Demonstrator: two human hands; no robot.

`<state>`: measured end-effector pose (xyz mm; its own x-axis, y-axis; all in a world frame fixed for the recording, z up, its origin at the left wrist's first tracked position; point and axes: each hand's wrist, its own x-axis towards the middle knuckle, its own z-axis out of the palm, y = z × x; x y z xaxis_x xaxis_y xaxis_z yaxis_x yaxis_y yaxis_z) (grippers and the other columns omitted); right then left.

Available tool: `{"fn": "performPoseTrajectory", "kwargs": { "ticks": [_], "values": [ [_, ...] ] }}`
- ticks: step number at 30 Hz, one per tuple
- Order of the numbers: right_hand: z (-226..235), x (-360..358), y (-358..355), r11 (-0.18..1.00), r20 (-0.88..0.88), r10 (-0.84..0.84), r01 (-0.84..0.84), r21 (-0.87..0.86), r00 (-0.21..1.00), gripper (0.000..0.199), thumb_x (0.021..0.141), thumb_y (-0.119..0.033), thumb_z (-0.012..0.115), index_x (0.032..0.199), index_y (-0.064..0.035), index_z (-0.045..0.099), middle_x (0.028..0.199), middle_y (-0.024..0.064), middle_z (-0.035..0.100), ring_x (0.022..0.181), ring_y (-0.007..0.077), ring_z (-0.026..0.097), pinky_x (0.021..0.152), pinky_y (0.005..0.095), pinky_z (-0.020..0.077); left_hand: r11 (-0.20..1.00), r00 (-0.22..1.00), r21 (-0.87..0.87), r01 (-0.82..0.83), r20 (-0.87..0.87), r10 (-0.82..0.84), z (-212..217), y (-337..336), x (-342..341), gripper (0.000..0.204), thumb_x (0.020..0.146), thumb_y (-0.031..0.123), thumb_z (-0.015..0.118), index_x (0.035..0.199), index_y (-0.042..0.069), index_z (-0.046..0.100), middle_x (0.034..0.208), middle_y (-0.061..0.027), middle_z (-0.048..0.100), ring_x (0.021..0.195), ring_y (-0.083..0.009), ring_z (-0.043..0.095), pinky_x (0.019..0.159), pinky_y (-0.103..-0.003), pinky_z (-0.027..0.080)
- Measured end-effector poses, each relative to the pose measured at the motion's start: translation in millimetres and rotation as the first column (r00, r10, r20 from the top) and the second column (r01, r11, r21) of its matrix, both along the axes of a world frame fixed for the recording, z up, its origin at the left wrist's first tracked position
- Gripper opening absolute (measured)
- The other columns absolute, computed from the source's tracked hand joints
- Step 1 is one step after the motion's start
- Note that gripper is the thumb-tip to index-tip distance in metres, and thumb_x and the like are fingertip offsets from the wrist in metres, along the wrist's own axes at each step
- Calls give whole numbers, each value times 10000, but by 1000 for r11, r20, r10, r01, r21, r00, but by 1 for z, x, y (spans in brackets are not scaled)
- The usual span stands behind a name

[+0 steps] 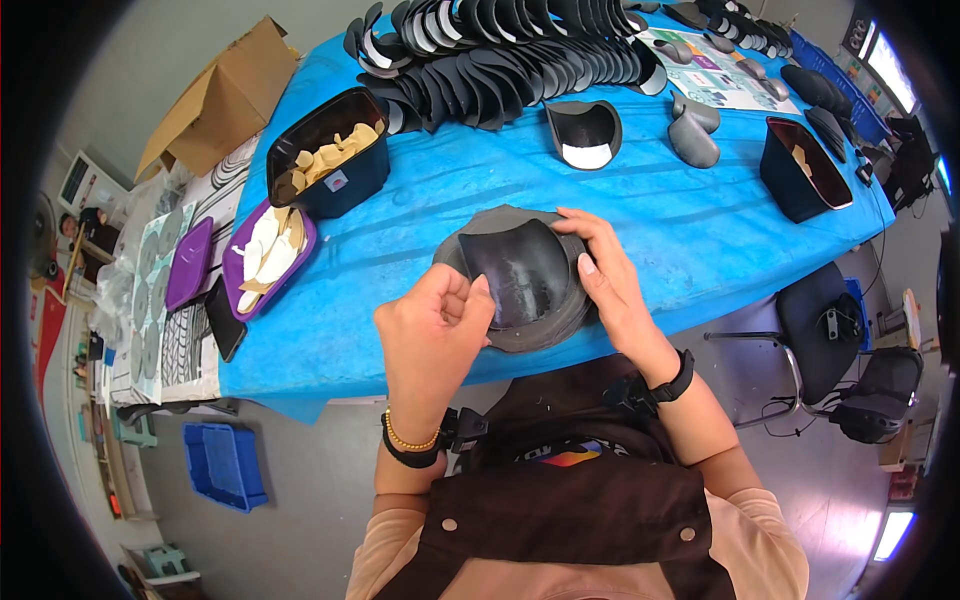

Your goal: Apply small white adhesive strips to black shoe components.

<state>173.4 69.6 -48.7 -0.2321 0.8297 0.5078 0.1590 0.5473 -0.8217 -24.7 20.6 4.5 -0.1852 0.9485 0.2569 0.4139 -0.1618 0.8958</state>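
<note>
- The left hand (432,325), at the centre of the frame, pinches the near left edge of a dark curved piece (527,278), thumb on top; its fingers are clenched on the rim so the piece does not slide.
- The right hand (607,275) lies along the right edge of the same piece, its fingers (580,222) curled over the upper rim and grasping it, which keeps the domed face turned up toward the person.
- The dark curved piece sits at the near edge of the desk (680,230), over the blue cloth, just in front of the person's apron (580,500). It appears to be a glossy black layer set on a wider grey backing, held between both hands.
- A black tub (330,150) with tan scraps stands in the upper left of the frame, within reach of the left hand; a purple tray (268,256) with pale cut-outs lies just beside it at the desk's left edge.
- A long overlapping row of dark shaped pieces (500,50) runs along the top of the frame, well apart from the hands.
- A single black piece with a white edge (585,132) rests alone above the hands, and two grey moulded parts (693,130) lie to its right.
- A second black tub (800,170) stands at the upper right.
</note>
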Motion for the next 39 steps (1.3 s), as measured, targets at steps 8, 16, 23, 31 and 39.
{"fn": "performPoseTrajectory", "kwargs": {
  "ticks": [8,16,23,31,39],
  "values": [
    [0,1,0,1000,1,14,-14,-13,1000,458,1047,-312,364,1359,9,460,1373,197,462,1308,338,443,1099,373,313,992,979,112,57,-201,-34,-3,7,4,239,905,78,665,709,2,551,508,-3,550,440,-28,513,404,-208,394],
    [-1,1,0,1000,21,10,-11,2,1000,478,1051,-328,357,1373,13,451,1376,203,459,1304,343,447,1097,375,318,969,954,245,43,-297,32,1,7,11,249,897,67,667,709,23,510,487,1,456,445,-34,381,426,-241,311],
    [1,1,-1,1000,33,5,-5,17,999,473,1051,-324,356,1373,10,450,1374,204,459,1295,348,455,1091,376,328,970,899,231,70,-437,40,0,9,11,259,889,86,652,715,60,462,481,-57,501,387,-222,511,401,-320,387],
    [0,0,-2,999,42,-10,8,31,999,452,1046,-302,372,1371,4,449,1372,201,460,1290,350,458,1088,376,336,948,864,313,62,-492,105,-3,10,12,256,889,101,646,714,60,464,517,-78,523,405,-268,532,393,-355,398],
    [1,-1,-2,999,57,-36,35,29,998,455,1047,-306,370,1370,4,448,1374,199,458,1293,344,457,1089,376,337,946,855,321,46,-503,129,-4,10,14,268,895,112,643,707,57,460,517,-89,517,395,-278,510,388,-364,385]
  ]
}}
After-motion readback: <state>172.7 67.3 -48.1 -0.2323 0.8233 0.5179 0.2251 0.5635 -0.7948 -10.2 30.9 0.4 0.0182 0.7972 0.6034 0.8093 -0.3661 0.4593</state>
